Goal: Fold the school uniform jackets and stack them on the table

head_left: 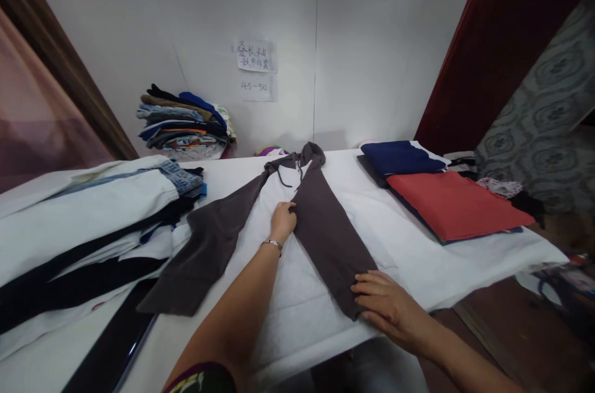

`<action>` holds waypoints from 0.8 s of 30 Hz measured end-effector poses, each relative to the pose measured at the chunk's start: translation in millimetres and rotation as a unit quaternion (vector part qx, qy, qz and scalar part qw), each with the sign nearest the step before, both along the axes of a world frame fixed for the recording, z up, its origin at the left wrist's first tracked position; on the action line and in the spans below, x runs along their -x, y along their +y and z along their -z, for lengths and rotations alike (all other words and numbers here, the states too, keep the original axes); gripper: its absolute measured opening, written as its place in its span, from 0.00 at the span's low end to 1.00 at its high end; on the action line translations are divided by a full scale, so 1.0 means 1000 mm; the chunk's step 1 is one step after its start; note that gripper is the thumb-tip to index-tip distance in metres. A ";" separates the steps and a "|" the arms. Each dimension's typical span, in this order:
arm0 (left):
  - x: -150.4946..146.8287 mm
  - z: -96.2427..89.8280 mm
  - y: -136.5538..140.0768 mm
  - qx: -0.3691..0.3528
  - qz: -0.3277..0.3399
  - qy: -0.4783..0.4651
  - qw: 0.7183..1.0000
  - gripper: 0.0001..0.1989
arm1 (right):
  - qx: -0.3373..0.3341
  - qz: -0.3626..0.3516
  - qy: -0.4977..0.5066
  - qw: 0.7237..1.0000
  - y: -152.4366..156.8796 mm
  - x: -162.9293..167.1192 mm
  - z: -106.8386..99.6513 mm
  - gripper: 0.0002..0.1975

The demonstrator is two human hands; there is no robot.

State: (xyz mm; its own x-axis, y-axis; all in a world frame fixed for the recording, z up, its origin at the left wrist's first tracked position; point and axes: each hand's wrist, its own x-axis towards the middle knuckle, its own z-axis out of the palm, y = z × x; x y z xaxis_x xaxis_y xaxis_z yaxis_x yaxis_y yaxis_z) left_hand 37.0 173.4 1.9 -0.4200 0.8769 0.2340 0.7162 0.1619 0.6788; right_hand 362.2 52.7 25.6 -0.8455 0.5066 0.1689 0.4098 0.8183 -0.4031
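Observation:
A dark grey-brown hooded top (330, 229) lies spread out, its hood and drawstring at the far end. White cloth shows between its two dark sides; I cannot tell whether that belongs to the garment or to the table cover. My left hand (282, 222), with a bracelet at the wrist, is closed at the inner edge of the right dark part, fingers pinching the fabric. Near the table's front edge, my right hand (388, 303) rests with fingers extended on the lower end of that same part. The left dark part (209, 244) lies untouched, slanting toward the front left.
Piled loose clothes (93, 207) lie at the left, beside a dark, shiny flat object (111, 343). A clothing stack (181, 123) stands at the back left. Folded red (458, 204) and navy garments (400, 158) lie at the right. Handwritten papers (257, 57) hang on the wall.

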 end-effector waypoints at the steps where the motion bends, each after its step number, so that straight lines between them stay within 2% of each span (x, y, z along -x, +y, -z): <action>1: 0.000 0.002 0.000 -0.003 -0.002 0.002 1.000 0.20 | 0.003 -0.001 0.004 1.000 -0.001 0.001 -0.002 0.16; 7: 0.001 0.002 -0.003 -0.021 -0.007 0.021 1.000 0.19 | 0.041 -0.007 0.024 0.999 -0.005 0.009 -0.020 0.13; 11: -0.006 -0.006 -0.011 -0.051 0.008 0.095 0.994 0.15 | 0.035 -0.002 0.055 0.998 0.000 0.009 -0.014 0.22; 14: -0.014 -0.011 -0.018 -0.051 0.045 0.145 0.987 0.14 | 0.001 0.062 0.062 0.996 0.007 0.008 -0.001 0.24; 18: -0.022 -0.010 -0.020 0.018 0.119 0.174 0.977 0.12 | -0.015 0.173 0.051 0.983 0.017 0.007 0.015 0.26; 24: -0.023 -0.009 -0.019 0.046 0.126 0.180 0.974 0.12 | 0.025 0.220 0.042 0.974 0.025 0.009 0.016 0.26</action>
State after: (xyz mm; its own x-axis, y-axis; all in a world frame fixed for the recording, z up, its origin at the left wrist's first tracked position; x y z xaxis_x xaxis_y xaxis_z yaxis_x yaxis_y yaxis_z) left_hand 59.6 154.6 10.8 -0.0934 0.9658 0.2419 0.9301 -0.0020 0.3672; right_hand 353.0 77.8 9.7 -0.5293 0.8257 0.1950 0.6799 0.5503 -0.4848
